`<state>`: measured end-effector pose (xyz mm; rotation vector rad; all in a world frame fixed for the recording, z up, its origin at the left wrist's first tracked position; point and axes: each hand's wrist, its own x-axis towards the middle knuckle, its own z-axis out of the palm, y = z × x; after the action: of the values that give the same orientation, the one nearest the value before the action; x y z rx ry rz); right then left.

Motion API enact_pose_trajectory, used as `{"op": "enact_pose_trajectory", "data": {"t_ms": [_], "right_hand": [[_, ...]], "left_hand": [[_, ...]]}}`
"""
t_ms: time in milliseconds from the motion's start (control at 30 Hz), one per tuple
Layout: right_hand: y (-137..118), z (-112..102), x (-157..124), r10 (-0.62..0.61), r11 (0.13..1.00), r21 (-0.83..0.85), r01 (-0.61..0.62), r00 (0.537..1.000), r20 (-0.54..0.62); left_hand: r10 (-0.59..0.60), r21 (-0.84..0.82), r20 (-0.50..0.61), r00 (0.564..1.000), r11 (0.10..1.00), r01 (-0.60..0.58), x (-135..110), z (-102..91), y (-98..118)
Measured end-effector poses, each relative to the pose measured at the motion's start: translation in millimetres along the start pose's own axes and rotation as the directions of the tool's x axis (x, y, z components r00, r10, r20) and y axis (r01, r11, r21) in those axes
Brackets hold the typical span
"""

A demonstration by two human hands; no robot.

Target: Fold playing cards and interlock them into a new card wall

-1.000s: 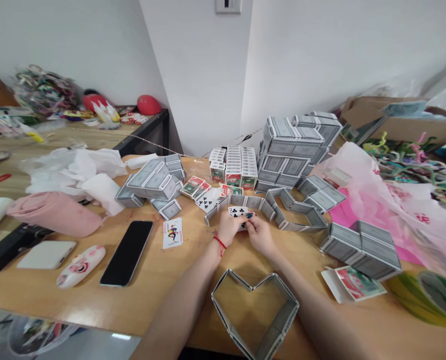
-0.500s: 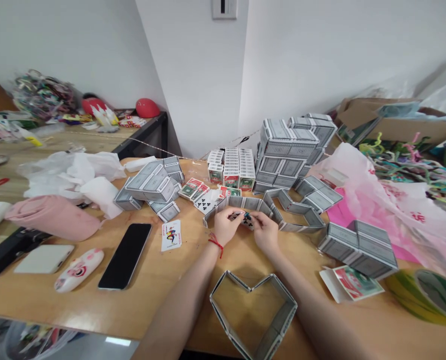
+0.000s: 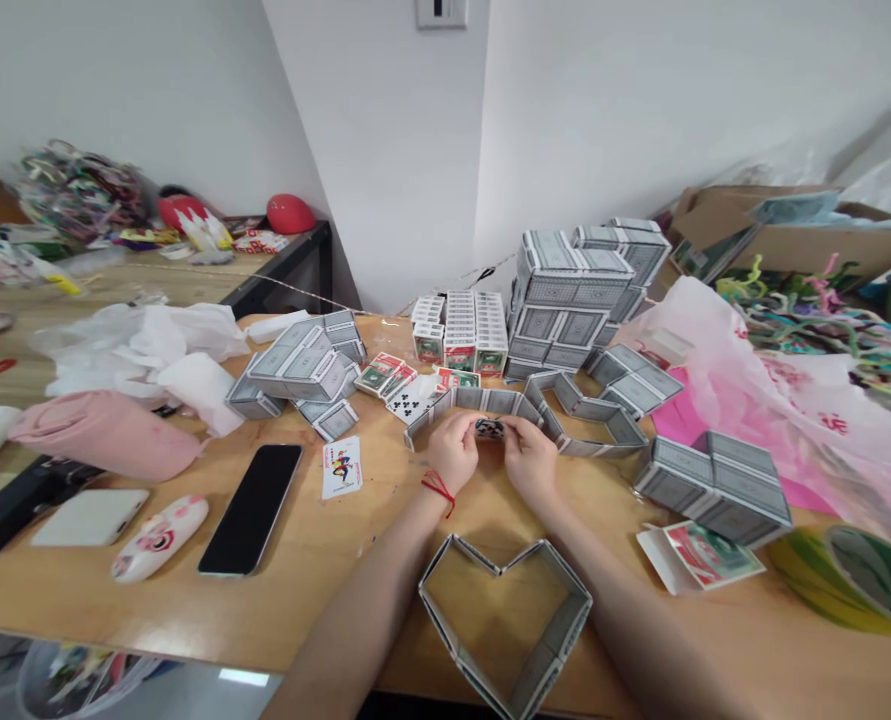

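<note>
My feed comes in bright, under diffuse light. I see soft shadow inside the heart-shaped frame (image 3: 551, 642) and glare on the floor (image 3: 243, 677) at near left. The tape roll (image 3: 801, 575) looks stretched at near right; print on the playing card (image 3: 489, 428) is unclear.

held card (image 3: 489, 428): printed paper | table (image 3: 152, 610): smooth wood | phone (image 3: 251, 510): glossy | pink roll (image 3: 107, 435): matt cloth

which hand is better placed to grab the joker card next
Probably the left hand: the joker card lies to that hand's left, nearer to it than to the right hand. Both hands hold at least one playing card between them, though, so the left would first have to let go.
</note>
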<state>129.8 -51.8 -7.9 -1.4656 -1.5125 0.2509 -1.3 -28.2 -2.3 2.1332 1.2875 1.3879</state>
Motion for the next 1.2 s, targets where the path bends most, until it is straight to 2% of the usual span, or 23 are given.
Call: {"op": "enact_pose_trajectory", "data": {"t_ms": [200, 567, 767, 967, 1200], "right_hand": [[-2.6, -1.5, 0.7, 0.081, 0.996, -0.036, -0.082, 0.996, -0.043], [-0.5, 1.2, -2.8, -0.058, 0.991, -0.121, 0.059, 0.998, 0.012], [-0.8, -0.1, -1.8, -0.09, 0.985, -0.145, 0.091, 0.996, 0.017], [-1.6, -0.8, 0.0, -0.07, 0.988, -0.135, 0.069, 0.998, 0.0], [0.3, -1.3, -1.7, -0.102, 0.98, -0.168, 0.103, 0.995, 0.019]], "left_hand": [[0.033, -0.006, 0.029, 0.999, 0.999, -0.033, 0.9, -3.0, 2.6], [-0.087, 0.097, -0.02, 0.996, 0.991, 0.088, 1.5, -3.7, 5.6], [-0.061, 0.1, -0.003, 0.998, 0.993, 0.061, 0.7, -4.6, 3.4], [-0.015, 0.072, 0.004, 1.0, 0.997, 0.015, -0.3, -4.3, 3.0], [-0.071, 0.072, -0.018, 0.997, 0.995, 0.072, -0.5, -2.0, 5.5]]}}
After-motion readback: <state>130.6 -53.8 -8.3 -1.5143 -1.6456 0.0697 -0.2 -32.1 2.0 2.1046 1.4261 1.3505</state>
